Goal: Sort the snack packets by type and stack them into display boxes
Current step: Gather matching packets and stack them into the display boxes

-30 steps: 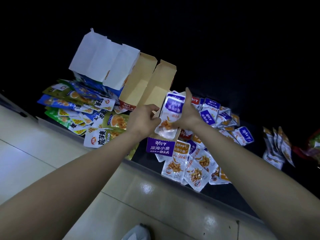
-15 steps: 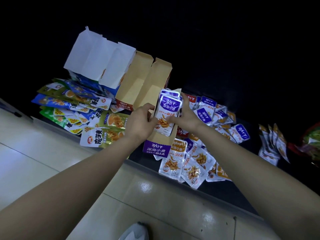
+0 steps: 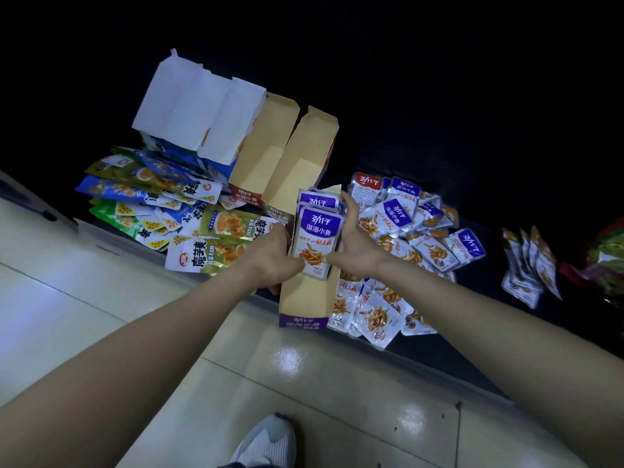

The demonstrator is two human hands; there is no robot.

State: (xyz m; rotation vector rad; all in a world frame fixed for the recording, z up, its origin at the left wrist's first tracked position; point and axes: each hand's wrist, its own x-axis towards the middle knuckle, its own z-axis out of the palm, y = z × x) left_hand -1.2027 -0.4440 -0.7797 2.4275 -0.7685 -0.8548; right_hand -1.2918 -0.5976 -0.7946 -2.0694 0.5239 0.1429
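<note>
Sorting | left hand [image 3: 270, 256] and right hand [image 3: 354, 246] grip purple packets [image 3: 315, 238] in box [image 3: 305, 298] | foil looks light, slippery, floppy; best pinched at side edges.

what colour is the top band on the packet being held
Purple with white lettering on the packet, clearest in the head view.

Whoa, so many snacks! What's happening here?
A person is sorting snacks. The left hand and right hand hold a stack of purple packets inside a long purple box. More of the same packets lie in a heap just to the right. Green and blue packets are piled on the left, and two open boxes stand behind.
</note>
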